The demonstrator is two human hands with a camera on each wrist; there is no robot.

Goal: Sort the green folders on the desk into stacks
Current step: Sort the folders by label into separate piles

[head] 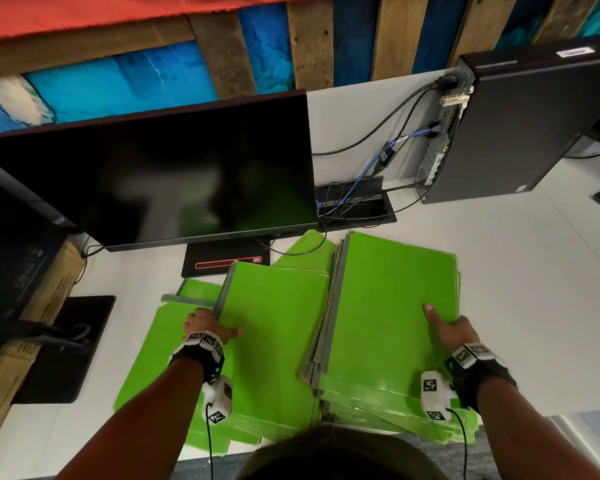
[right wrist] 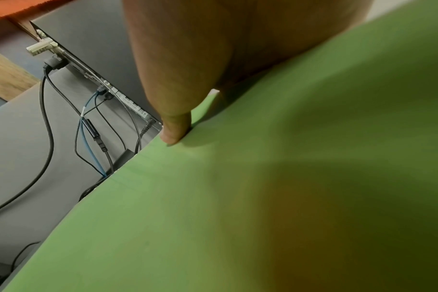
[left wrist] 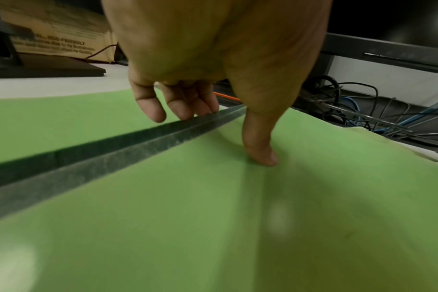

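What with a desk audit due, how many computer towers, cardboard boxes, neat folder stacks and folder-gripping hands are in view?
Computer tower: 1
Cardboard box: 1
Neat folder stack: 1
Hands with a grip on green folders, left hand and right hand: 2
Total: 5

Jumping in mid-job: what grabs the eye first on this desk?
Bright green folders cover the near desk; the left hand grips one by its grey spine, and the right hand holds the tidier right-side stack. Behind them, a dark monitor stands left and a black computer right.
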